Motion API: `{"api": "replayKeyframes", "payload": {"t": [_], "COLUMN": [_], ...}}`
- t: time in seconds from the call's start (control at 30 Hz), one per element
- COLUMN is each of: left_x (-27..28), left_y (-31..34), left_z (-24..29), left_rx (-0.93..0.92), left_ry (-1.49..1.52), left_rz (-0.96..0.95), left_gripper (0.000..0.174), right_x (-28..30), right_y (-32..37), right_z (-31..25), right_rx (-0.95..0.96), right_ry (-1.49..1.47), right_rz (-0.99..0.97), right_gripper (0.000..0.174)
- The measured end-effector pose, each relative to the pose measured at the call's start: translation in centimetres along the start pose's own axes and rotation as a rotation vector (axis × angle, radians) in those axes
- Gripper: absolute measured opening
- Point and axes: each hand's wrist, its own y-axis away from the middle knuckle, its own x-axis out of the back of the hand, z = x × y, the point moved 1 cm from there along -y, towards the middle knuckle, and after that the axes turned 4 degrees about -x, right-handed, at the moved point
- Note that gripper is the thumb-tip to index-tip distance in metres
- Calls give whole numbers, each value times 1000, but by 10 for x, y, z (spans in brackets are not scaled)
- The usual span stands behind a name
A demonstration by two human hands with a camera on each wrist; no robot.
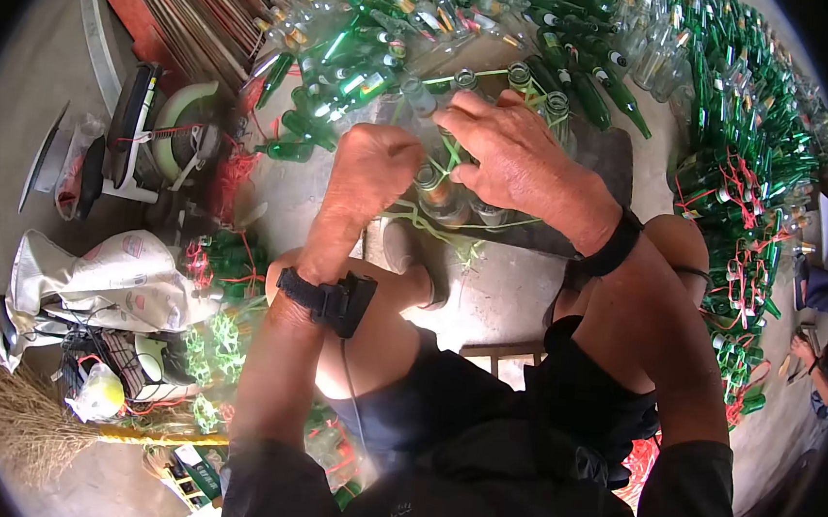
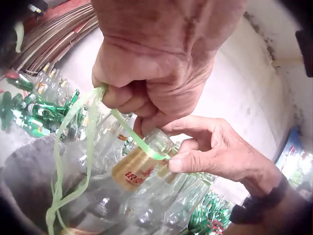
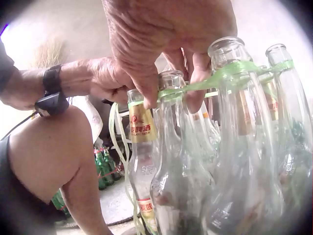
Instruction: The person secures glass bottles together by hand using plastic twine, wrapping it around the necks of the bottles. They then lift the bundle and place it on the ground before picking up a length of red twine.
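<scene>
Clear glass bottles (image 3: pixel 171 147) stand upright in a tight cluster in front of the person, some with gold neck labels. A light green plastic strap (image 2: pixel 131 131) runs round their necks. The left hand (image 1: pixel 374 170) is a fist gripping the strap beside the nearest gold-labelled bottle (image 2: pixel 134 169), with a loose length hanging below it. Over the cluster, the right hand (image 1: pixel 519 158) holds a bottle neck between thumb and fingers, the thumb (image 2: pixel 181 162) right at the strap. In the right wrist view its fingers reach down among the necks.
Many green bottles (image 1: pixel 592 98) lie behind the cluster, and more are heaped along the right (image 1: pixel 746 119). Wooden boards (image 1: pixel 186 2) lean at the back left. A fan (image 1: pixel 186 134), a white sack (image 1: pixel 130 280) and a straw broom (image 1: pixel 23 412) are at the left.
</scene>
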Motion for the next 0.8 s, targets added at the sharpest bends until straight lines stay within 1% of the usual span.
{"api": "replayKeyframes", "payload": {"t": [0.1, 0.17, 0.2, 0.27, 0.3, 0.4, 0.43, 0.5, 0.53, 0.6, 0.63, 0.7, 0.73, 0.8], "left_x": [-1, -6, -10, -19, -21, -29, -35, -43, -44, -45, -43, -39, -38, -36], "left_y": [13, 23, 26, 31, 34, 44, 44, 45, 46, 51, 51, 52, 53, 53], "left_z": [-8, -12, -17, -28, -26, -22, -21, -21, -20, -17, -14, -12, -12, -13], "left_rx": [3, 95, 94, 155, 151, 268, 266, 323, 325, 359, 361, 406, 410, 428], "left_ry": [16, 149, 149, 422, 421, 623, 625, 579, 584, 767, 772, 807, 810, 822], "left_rz": [41, 96, 95, 196, 201, 316, 320, 462, 465, 397, 400, 316, 316, 260], "left_gripper": [16, 15, 15, 14, 14, 19, 19, 18, 18, 16, 16, 15, 15, 17], "right_x": [2, 3, 3, 4, 4, 2, 4, 8, 12, 18, 20, 21, 20, 18], "right_y": [-1, -1, -1, 1, 1, 4, 5, 11, 14, 21, 24, 29, 30, 30], "right_z": [-1, -1, -1, -2, -2, -2, -3, -4, -4, -6, -8, -11, -11, -10], "right_rx": [-26, -25, -20, -12, -5, 19, 24, 51, 53, 24, 27, -10, -10, -40], "right_ry": [-6, -20, -33, -24, -15, -23, -21, -13, -10, 73, 75, 143, 143, 166], "right_rz": [-45, -51, -60, -41, -21, 5, 5, 16, 11, 39, 34, 31, 26, 39], "right_gripper": [43, 43, 42, 42, 42, 42, 42, 36, 36, 43, 43, 32, 32, 28]}}
